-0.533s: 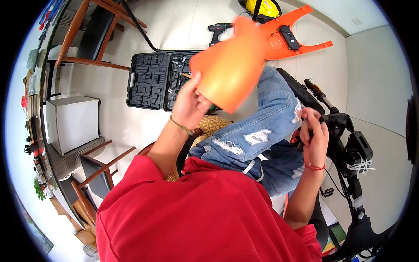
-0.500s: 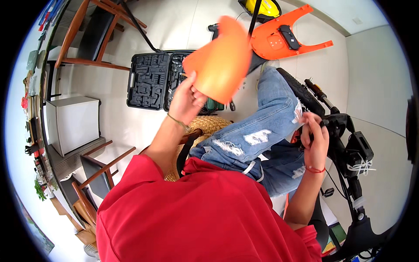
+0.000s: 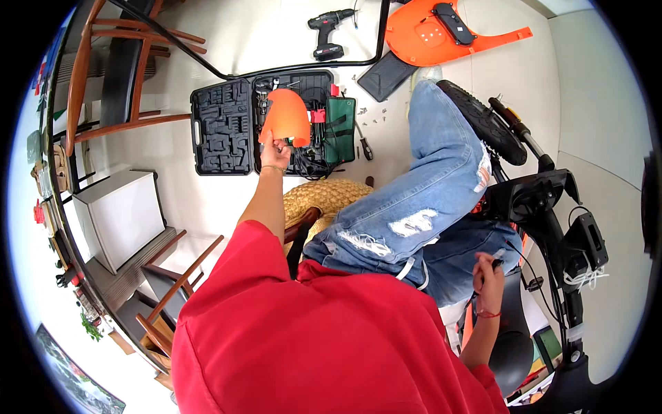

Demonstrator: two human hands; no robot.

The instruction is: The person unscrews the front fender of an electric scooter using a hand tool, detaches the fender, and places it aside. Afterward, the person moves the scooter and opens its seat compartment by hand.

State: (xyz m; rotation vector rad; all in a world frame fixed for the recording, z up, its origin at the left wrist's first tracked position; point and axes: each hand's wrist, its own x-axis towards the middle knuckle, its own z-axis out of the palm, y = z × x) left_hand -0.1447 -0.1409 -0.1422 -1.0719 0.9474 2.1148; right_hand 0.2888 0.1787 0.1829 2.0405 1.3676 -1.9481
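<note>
My left hand (image 3: 277, 153) is stretched forward, gripping the lower edge of a curved orange plastic panel (image 3: 287, 117). The panel hangs over the open black tool case (image 3: 222, 127) and hides part of its right half. Tools, a dark green pouch (image 3: 340, 130) and a black cable show around it. By my thigh at the right, my right hand (image 3: 488, 281) is closed with a small dark object (image 3: 497, 263) poking out at the fingers; its kind cannot be made out. Near that hand stands a black frame with a dark bracket (image 3: 534, 200) and a knobbly tyre (image 3: 483, 127).
A cordless drill (image 3: 327, 33), a larger orange panel (image 3: 441, 38), a black flat piece (image 3: 386, 76), a screwdriver (image 3: 365, 143) and several small screws (image 3: 365, 119) lie on the floor. A black tube (image 3: 310, 67) crosses behind the case. Wooden chairs (image 3: 138, 117) and a white cabinet (image 3: 124, 214) stand left.
My left hand has carried the orange panel away from me and left, over the case. My right hand has dropped back from the frame toward my thigh. The view has shifted.
</note>
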